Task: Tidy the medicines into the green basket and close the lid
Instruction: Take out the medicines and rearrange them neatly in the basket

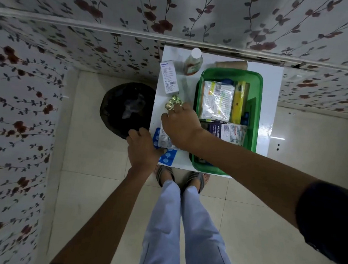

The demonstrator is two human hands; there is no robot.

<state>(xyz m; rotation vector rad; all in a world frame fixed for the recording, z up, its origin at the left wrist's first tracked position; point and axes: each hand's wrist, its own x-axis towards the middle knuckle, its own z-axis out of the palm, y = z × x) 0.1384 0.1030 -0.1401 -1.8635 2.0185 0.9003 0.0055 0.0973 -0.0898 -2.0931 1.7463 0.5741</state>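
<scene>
The green basket (256, 110) stands on the right of a small white table (269, 94), holding several packets, a yellow box and a medicated-plaster box. My right hand (180, 126) reaches across to the left of the basket, its fingertips pinching a gold blister strip (172, 102). My left hand (144, 148) lies at the table's front left corner, curled on blue and silver blister strips (167, 157). A white medicine box (168, 77) and a brown bottle with a white cap (193, 64) stand further back on the left. I see no lid.
A black bin (126, 110) sits on the floor just left of the table. A cardboard roll (231, 63) lies behind the basket against the floral wall. My legs and sandals are below the table's front edge.
</scene>
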